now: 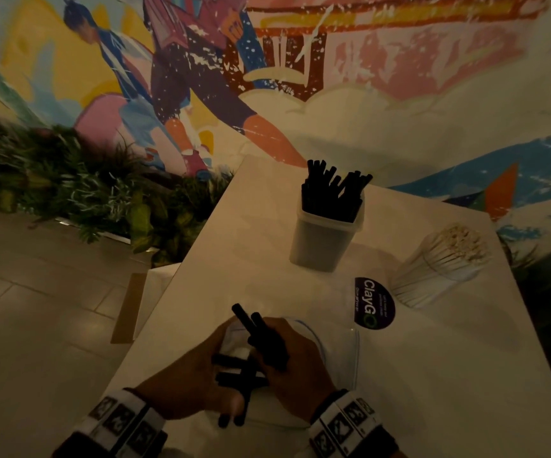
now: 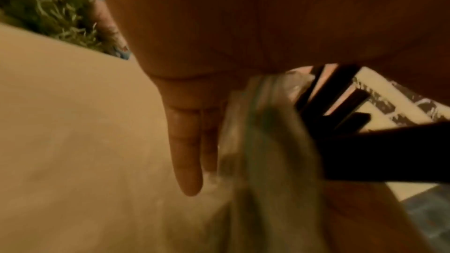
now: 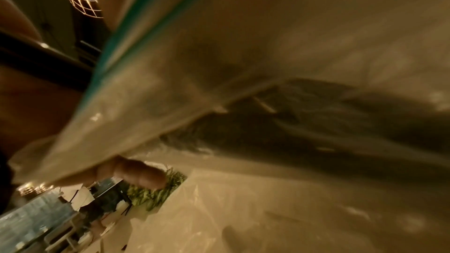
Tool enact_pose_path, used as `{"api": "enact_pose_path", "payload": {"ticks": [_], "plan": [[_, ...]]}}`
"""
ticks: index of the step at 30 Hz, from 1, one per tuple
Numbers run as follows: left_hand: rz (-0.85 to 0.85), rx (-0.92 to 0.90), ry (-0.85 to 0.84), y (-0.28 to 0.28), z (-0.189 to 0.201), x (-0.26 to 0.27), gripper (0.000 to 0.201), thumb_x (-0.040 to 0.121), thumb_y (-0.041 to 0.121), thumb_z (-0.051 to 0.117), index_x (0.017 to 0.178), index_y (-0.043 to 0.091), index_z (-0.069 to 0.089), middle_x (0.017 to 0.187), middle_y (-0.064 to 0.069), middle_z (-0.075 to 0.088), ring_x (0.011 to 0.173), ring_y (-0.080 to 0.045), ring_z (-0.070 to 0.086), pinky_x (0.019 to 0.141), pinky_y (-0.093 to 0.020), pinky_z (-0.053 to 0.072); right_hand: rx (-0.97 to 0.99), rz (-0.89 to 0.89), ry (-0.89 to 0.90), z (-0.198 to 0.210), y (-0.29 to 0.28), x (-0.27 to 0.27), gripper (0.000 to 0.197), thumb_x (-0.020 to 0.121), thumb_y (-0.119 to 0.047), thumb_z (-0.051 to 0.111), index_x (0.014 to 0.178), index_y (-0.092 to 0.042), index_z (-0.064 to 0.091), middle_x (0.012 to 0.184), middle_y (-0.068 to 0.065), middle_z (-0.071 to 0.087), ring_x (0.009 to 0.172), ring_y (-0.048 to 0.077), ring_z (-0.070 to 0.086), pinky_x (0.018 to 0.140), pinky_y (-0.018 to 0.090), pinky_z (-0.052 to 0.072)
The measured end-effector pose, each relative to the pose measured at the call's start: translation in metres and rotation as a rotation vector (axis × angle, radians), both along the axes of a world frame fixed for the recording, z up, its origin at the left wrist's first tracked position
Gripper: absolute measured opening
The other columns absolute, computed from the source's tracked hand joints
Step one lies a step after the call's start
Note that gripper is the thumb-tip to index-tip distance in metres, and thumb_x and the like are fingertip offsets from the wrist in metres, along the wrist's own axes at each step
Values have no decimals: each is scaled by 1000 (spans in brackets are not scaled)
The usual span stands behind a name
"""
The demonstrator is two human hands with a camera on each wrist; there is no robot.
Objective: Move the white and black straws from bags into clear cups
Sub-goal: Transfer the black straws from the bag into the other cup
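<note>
Low on the white table (image 1: 432, 375), both hands work over a clear zip bag (image 1: 337, 345). My right hand (image 1: 287, 355) grips a bundle of black straws (image 1: 255, 328) whose ends stick up and to the left. My left hand (image 1: 184, 385) holds the bag's left side, its fingers (image 2: 187, 141) straight along the plastic (image 2: 263, 141). Loose black straws (image 1: 237, 380) lie crossed between the hands. A clear cup (image 1: 327, 239) behind them is full of black straws. To its right a clear cup of white straws (image 1: 442, 262) is tilted over. The bag (image 3: 243, 45) fills the right wrist view.
A round dark ClayGo sticker (image 1: 375, 304) is on the table between the bag and the cups. Green plants (image 1: 69, 186) run along the floor to the left, below a painted wall. The table's left edge (image 1: 181, 279) drops to a tiled floor.
</note>
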State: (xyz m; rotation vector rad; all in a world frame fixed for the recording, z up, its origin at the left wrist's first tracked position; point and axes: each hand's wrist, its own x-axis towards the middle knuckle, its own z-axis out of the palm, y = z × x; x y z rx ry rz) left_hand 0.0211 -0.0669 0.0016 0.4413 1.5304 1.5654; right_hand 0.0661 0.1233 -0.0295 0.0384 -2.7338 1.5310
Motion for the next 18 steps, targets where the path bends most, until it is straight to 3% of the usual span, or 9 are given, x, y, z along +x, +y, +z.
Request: {"api": "enact_pose_path", "payload": {"ticks": [2,4,5,7,9,11,12,15,18], "plan": [[22,72,42,11,10,4,109,57,14,84,139,40,16,144,18,39,123,-11,49,83,-19,50,-17,-38,30,4,0,-1,42,88,-31,58,107,-65,44,104,-34,56,98,-5,57,85,16,48],[62,53,156,20,23,6,110,54,17,82,139,36,14,135,33,45,122,9,46,86,-8,45,-2,-50,84,11,2,-1,35,89,-43,55,116,-62,43,109,-35,54,106,-5,54,92,18,45],[114,4,224,25,28,7,108,55,13,81,138,34,15,129,37,48,114,19,46,83,-3,42,36,-37,113,13,4,-1,37,89,-52,52,124,-56,42,113,-32,53,109,-2,52,95,20,44],[275,-70,347,32,33,7,95,64,4,80,136,34,25,125,30,48,105,24,49,81,0,43,158,-19,166,19,8,-1,55,87,-64,43,136,-40,41,121,-16,54,113,8,50,99,28,41],[380,-91,432,34,31,5,74,72,16,76,132,36,37,117,26,56,102,18,55,84,-8,49,182,-71,232,25,12,-2,52,87,-53,47,136,-36,43,121,-13,55,114,5,49,100,22,37],[404,-142,478,35,28,2,58,70,34,71,122,48,48,112,33,57,99,14,57,80,-6,48,106,-140,287,31,13,-2,42,87,-47,52,129,-40,47,113,-26,54,107,-11,48,95,7,36],[405,-163,486,35,28,1,52,70,40,69,116,52,50,110,38,55,98,14,56,76,-4,47,51,-163,273,33,13,-2,40,86,-49,53,125,-42,50,107,-32,54,104,-15,50,92,5,38],[397,-171,495,37,29,1,43,73,57,70,112,50,51,108,32,58,94,0,63,76,-16,54,-130,-187,186,36,15,-1,38,80,-56,57,116,-43,56,101,-24,64,97,-3,62,86,18,50],[422,-216,482,40,27,1,30,81,48,66,109,47,54,103,15,63,78,-13,69,70,-30,59,-255,-212,156,39,20,1,35,77,-49,63,108,-34,54,96,-16,69,89,-3,65,77,14,51]]}}
